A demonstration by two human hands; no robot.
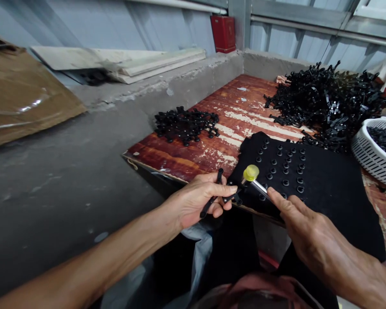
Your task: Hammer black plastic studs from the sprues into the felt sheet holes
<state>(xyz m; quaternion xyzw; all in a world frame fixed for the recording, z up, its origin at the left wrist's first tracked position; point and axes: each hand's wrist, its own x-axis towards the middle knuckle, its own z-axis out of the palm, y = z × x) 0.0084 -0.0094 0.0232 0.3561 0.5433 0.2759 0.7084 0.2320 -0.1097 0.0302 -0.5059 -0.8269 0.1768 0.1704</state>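
Grey concrete bench point(51, 184) fills the left side, with a low concrete kerb point(167, 81) behind it and a corrugated metal wall point(167, 25) beyond, a red metal box point(223, 33) mounted on it. Brown cardboard sheet point(22, 96) and pale long boards point(148, 62) lie on the far left and rear. Worn wooden board with peeling red varnish point(193, 148) sits on the right, carrying a large heap of black plastic branched parts point(328, 101), a smaller pile of the same point(185, 124), and a black fabric sheet point(328, 184) set with rows of round black studs point(284, 182). White slotted plastic basket point(375, 156) at right edge, dark parts inside.

Left hand point(199, 201) is closed, fingers curled, gripping a black plastic branched piece point(219, 177) just beside the sheet's near edge. Right hand point(304, 227) is over the sheet, fingers extended and pressed along the steel shaft of a yellow-headed mallet point(251, 172), its head near the studs.
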